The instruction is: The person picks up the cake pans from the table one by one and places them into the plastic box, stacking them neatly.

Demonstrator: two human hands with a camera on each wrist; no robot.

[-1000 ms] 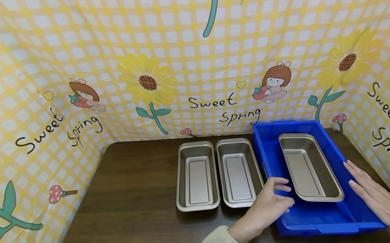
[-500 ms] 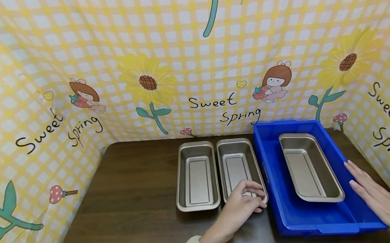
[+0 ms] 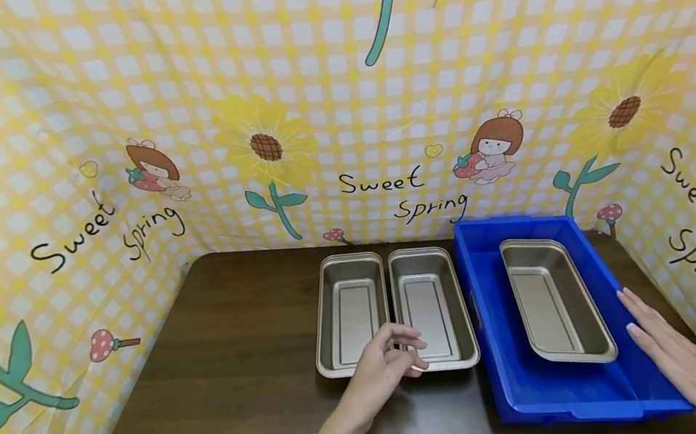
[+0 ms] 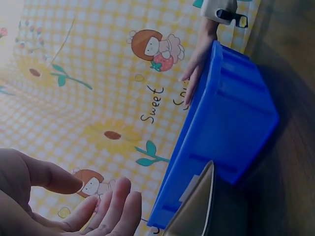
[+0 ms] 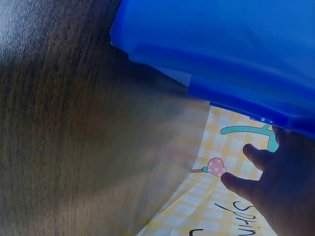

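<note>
My left hand [image 3: 381, 366] hovers over the near ends of two loaf pans, its fingers loosely bent and nothing between them. Beneath it are the left metal loaf pan [image 3: 352, 312] and the middle loaf pan [image 3: 429, 309], side by side on the table. The left wrist view shows the thumb and fingertips [image 4: 123, 189] apart, with a pan's rim [image 4: 209, 191] nearby. My right hand [image 3: 669, 351] rests with straight fingers along the right rim of a blue plastic bin [image 3: 544, 400]. Inside that bin lies a third loaf pan [image 3: 553, 300], slightly slanted.
The dark wooden table [image 3: 237, 378] carries everything. A yellow checked cloth [image 3: 374, 111] with flowers and cartoon figures hangs around its back and sides. The bin stands at the table's right, close beside the middle pan.
My left hand has moved left, from over the bin's left side, past the middle pan, to between the two pans. The right hand stays at the bin's rim; pans and bin stay put.
</note>
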